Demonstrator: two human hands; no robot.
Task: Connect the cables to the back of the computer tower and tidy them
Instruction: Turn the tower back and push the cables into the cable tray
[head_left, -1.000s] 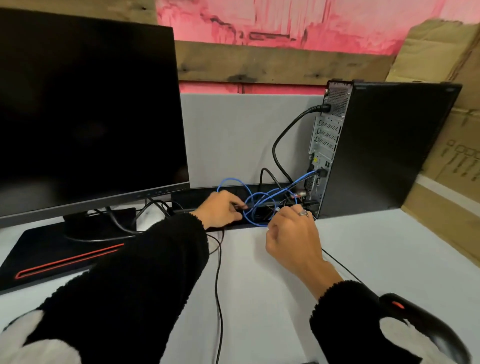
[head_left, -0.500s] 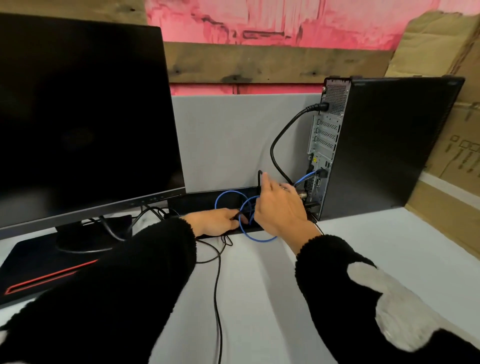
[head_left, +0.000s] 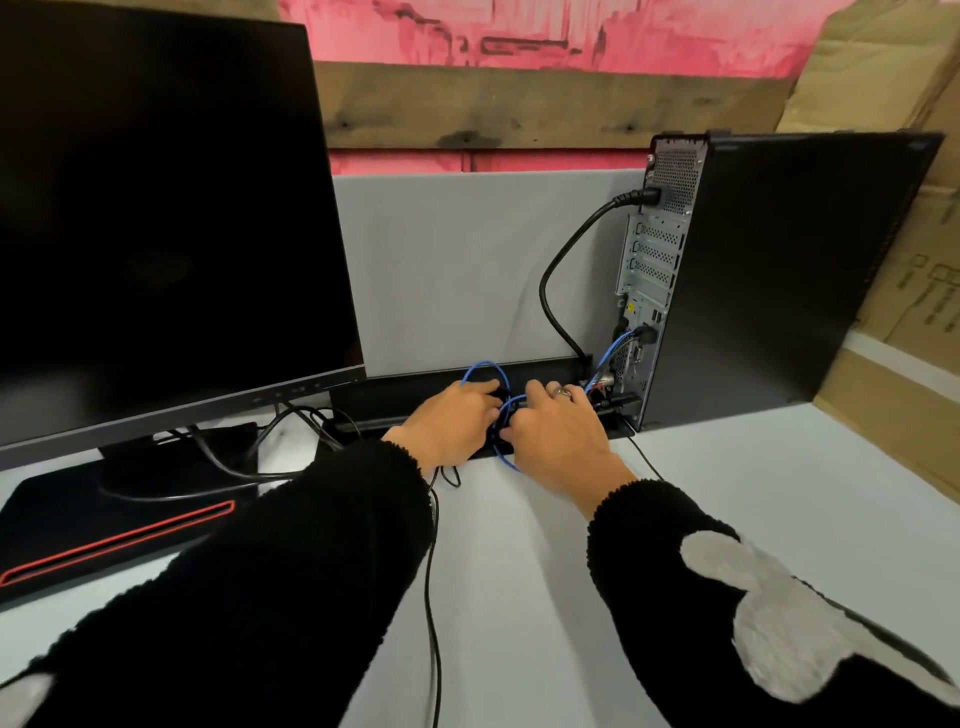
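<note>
A black computer tower (head_left: 779, 270) stands at the back right of the white desk, its metal rear panel (head_left: 647, 270) facing left. A thick black power cable (head_left: 558, 270) is plugged in near its top. A blue cable (head_left: 615, 345) runs from a lower port down into loose coils (head_left: 485, 370) by the black cable tray (head_left: 415, 395). My left hand (head_left: 454, 421) and my right hand (head_left: 558, 439) meet over those coils, fingers curled round the blue loops. A ring shows on my right hand. The fingertips are hidden among the cables.
A large dark monitor (head_left: 156, 234) stands at the left on a black mat with a red stripe (head_left: 104, 540). Thin black cables (head_left: 431, 571) trail across the desk toward me. A grey divider panel (head_left: 467, 260) and cardboard boxes (head_left: 909, 260) bound the back and right.
My right hand has dropped from the raised black cable down onto the blue coils beside my left hand. The blue loops are drawn in tighter than a second ago.
</note>
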